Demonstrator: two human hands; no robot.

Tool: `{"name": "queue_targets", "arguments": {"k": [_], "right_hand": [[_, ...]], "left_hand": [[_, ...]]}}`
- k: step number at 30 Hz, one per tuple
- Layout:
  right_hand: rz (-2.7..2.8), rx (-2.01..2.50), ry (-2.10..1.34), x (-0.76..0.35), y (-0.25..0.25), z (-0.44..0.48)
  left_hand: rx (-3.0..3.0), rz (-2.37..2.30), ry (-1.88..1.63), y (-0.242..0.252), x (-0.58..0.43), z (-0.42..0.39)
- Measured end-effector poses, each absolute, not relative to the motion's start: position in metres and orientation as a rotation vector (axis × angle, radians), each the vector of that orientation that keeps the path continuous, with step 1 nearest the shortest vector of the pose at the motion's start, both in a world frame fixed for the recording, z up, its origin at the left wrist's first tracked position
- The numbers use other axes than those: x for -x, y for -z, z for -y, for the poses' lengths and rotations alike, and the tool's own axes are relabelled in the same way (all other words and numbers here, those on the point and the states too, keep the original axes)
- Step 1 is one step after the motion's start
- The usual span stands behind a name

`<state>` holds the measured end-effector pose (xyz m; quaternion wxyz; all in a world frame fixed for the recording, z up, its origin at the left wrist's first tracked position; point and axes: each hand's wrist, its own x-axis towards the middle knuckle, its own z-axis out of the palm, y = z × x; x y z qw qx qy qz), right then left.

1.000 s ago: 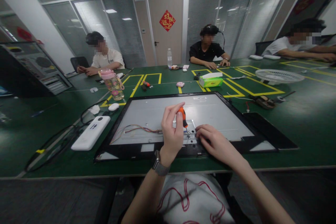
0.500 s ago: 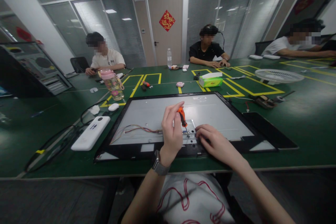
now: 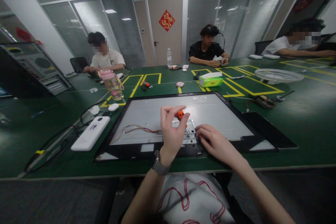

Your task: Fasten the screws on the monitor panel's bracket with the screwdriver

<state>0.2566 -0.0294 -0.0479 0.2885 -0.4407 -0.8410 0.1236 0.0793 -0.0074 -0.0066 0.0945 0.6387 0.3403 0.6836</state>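
A monitor panel (image 3: 152,112) lies back-up on the green table (image 3: 301,119), black frame around a grey metal sheet. My left hand (image 3: 172,133) is closed on a small orange-handled screwdriver (image 3: 180,114), whose tip stands on a small metal board (image 3: 191,131) near the panel's front edge. My right hand (image 3: 214,141) rests on the frame just right of the tip, fingers curled and pressing down beside the board. Thin coloured wires (image 3: 136,128) run left from the board.
A white power bank (image 3: 90,133) and black cables lie left of the panel, a dark flat panel (image 3: 267,129) to its right. Beyond are a pink-lidded bottle (image 3: 113,84), a tissue box (image 3: 210,79) and a white fan grille (image 3: 277,75). Three people sit at the far side.
My left fingers have turned around the screwdriver handle, which now sits lower and more hidden in my grip. The right hand has stayed put.
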Motion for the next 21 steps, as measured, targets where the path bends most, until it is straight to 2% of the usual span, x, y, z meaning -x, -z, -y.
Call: {"name": "queue_targets", "arguments": {"k": [10, 16, 21], "right_hand": [[2.239, 1.168, -0.322, -0.2574, 0.0485, 0.0310], [2.238, 1.168, -0.325, -0.2573, 0.0483, 0.0305], [2.243, 1.162, -0.322, -0.2577, 0.0483, 0.0308]], "left_hand": [[-1.894, -1.024, -2.019, 0.0071, -0.0787, 0.0078], [-1.756, -0.877, -1.880, 0.0128, -0.0782, 0.0073], [-1.880, -0.874, -1.954, 0.0074, -0.0776, 0.0077]]}}
